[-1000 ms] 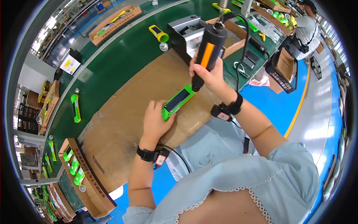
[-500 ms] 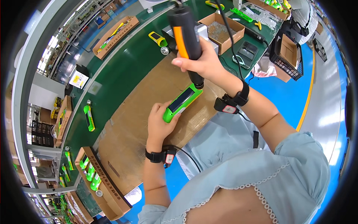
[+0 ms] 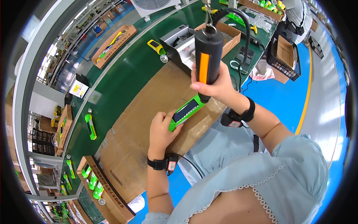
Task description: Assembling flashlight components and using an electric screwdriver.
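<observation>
My right hand point(image 3: 220, 87) is wrapped round a black electric screwdriver point(image 3: 209, 44) with an orange stripe, which hangs upright from a hook. Its lower tip meets the far end of a green flashlight body point(image 3: 186, 111) with a dark rectangular panel on top. Whether a screw sits under the tip is hidden. At the near end, my left hand point(image 3: 162, 130) grips the same body between thumb and fingers. The body lies slanted over a brown cardboard sheet point(image 3: 138, 119). Each of my wrists wears a black strap with a small box on it.
At the left stands a carton point(image 3: 106, 188) of green flashlights. Another green flashlight point(image 3: 90, 127) and a yellow one point(image 3: 156, 47) lie on the green table point(image 3: 115, 87). A grey machine point(image 3: 179, 43) and an open carton point(image 3: 233, 35) stand beyond the screwdriver. Cables run at the right.
The screwdriver has moved right and slightly nearer with my right hand. The flashlight body has shifted a little right and nearer, still held in my left hand.
</observation>
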The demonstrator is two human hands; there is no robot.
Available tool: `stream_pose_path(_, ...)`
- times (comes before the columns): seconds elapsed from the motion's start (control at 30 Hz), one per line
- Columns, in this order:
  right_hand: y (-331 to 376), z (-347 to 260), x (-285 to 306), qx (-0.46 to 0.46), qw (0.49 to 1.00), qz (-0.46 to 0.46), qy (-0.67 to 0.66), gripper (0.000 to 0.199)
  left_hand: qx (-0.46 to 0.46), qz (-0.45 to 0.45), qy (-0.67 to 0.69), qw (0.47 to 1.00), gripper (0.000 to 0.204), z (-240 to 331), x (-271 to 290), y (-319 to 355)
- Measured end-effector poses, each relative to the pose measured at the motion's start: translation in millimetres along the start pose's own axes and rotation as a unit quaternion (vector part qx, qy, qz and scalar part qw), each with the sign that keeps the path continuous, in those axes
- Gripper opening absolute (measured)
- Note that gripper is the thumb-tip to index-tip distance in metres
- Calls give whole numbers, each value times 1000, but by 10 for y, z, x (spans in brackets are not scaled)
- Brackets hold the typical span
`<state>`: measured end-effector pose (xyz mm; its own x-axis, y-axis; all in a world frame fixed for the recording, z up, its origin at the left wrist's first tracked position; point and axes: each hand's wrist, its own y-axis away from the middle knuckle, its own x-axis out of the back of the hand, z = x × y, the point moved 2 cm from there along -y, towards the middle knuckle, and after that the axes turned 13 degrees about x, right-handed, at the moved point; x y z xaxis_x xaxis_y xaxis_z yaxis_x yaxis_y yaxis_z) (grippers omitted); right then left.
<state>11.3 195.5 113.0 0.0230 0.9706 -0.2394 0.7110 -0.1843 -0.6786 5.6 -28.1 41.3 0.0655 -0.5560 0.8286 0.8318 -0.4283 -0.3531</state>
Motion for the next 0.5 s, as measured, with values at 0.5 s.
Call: stream_pose_path(0.5,-1,243,-68,83,994,29,68,45,93,65,-3,994,44,88,-125,148)
